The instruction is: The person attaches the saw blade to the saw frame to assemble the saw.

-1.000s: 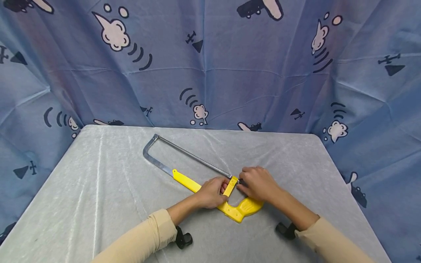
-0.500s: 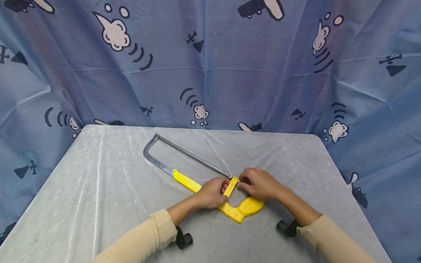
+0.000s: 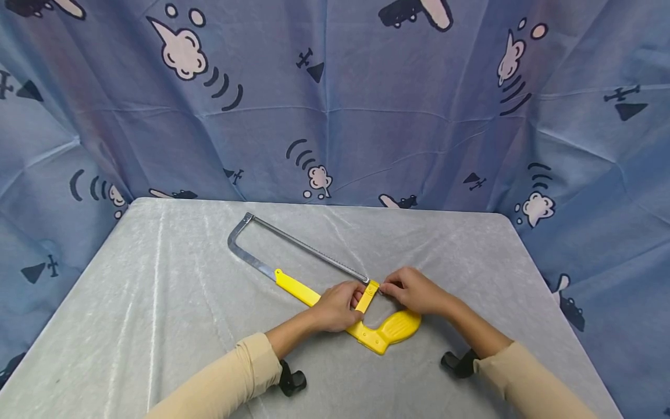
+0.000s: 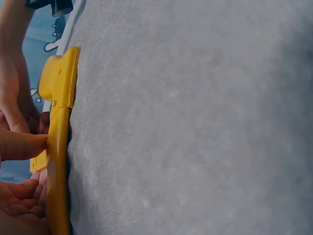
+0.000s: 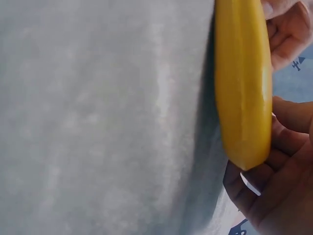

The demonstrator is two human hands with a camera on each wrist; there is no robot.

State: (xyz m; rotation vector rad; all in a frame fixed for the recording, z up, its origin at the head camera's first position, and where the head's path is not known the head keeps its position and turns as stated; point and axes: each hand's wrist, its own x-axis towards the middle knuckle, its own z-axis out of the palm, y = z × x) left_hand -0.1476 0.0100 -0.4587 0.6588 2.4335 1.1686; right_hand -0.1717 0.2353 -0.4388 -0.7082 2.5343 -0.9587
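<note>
A hacksaw with a yellow frame (image 3: 293,286) and a grey metal blade (image 3: 309,248) lies on the cloth-covered table in the head view. Its yellow handle (image 3: 402,326) points to the near right, and the blade runs along the far side. My left hand (image 3: 337,306) grips the yellow post at the blade's near end, thumb on the frame. Beyond that post, my right hand (image 3: 419,292) pinches the small wing nut, mostly hidden by its fingertips. In the right wrist view the handle (image 5: 244,83) partly covers the right hand (image 5: 286,181).
Pale grey plush cloth (image 3: 173,326) covers the table in soft creases. A blue patterned curtain (image 3: 356,134) hangs behind it and at both sides. Black wrist cameras (image 3: 293,381) sit under both forearms.
My right hand's fingers have shifted and turned around the wing nut, the dark part seen earlier now being covered. The left hand and hacksaw stay in place.
</note>
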